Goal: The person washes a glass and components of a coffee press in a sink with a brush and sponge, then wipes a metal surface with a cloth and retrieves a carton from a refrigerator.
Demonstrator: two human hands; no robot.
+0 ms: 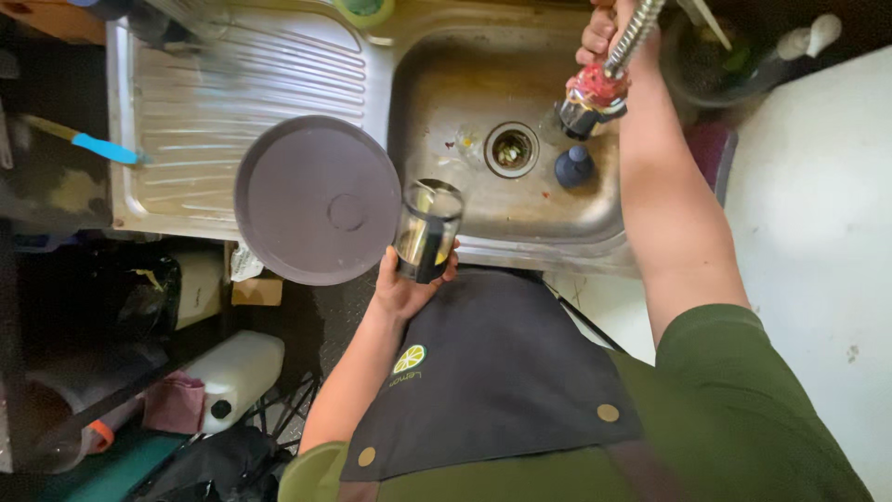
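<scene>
My left hand [401, 288] holds a clear drinking glass [427, 228] upright at the front rim of the steel sink [548, 200]. A round dark grey plate [316, 198] sits tilted against the same hand, over the drainboard's front edge; whether my fingers grip it I cannot tell. My right hand [602, 33] reaches across the basin and grips the flexible metal faucet hose [636, 28] near its red-and-chrome spray head [590, 98]. In the basin lie the drain [512, 149] and a small dark blue stopper-like object [574, 167].
The ribbed drainboard [204, 102] lies left of the basin. A blue-handled utensil [93, 144] rests at its left edge. A white jug [237, 372] and clutter sit on the floor to the left. A white counter [818, 204] lies to the right. I wear a dark apron [492, 372].
</scene>
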